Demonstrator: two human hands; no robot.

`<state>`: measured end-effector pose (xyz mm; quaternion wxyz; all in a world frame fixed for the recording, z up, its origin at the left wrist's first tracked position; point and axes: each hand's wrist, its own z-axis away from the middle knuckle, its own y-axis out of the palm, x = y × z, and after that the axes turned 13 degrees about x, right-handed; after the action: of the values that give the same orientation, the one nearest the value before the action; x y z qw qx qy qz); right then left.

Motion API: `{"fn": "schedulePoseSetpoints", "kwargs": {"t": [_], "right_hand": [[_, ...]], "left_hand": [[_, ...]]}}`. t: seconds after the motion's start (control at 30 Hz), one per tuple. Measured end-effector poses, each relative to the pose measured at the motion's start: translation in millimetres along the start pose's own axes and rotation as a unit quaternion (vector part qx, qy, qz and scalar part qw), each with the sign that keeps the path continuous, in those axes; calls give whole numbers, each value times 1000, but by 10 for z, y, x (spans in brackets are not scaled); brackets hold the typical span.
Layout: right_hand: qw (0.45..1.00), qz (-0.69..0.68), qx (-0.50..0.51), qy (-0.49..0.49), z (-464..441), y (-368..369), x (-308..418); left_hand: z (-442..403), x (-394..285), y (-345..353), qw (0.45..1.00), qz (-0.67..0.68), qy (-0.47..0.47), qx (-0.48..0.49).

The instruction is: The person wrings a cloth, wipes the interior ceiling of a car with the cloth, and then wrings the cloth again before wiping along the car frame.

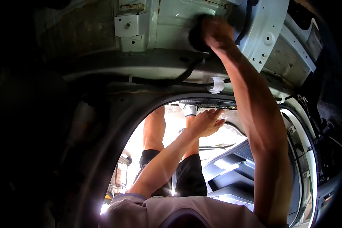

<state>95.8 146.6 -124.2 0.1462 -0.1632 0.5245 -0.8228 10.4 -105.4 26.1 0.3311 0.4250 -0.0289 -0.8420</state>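
A: Right hand (218, 32), upper centre of the frame: blurred, fingers bent at a dark rounded item (197, 36), against or near the pale body panel (171, 34). Grip: cannot tell.

B: Hazards there?

A: Perforated metal rail (259, 47), upper right: its edge could scrape the wrist if the hand slips. Black cable (161, 81), below: a dropping elbow or forearm might snag it and strain the white clip (217, 84).

B: Left hand (207, 123)?

A: Centre, below the opening's upper rim: fingers loosely spread, apparently empty. Risk: knuckles knocking that rim, should the person rise abruptly.
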Motion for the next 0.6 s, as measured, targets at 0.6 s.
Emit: {"fn": "schedulePoseSetpoints", "kwargs": {"t": [0.6], "right_hand": [[927, -224, 297, 49, 152, -591, 542]], "left_hand": [[-66, -3, 79, 998, -42, 32, 25]]}}
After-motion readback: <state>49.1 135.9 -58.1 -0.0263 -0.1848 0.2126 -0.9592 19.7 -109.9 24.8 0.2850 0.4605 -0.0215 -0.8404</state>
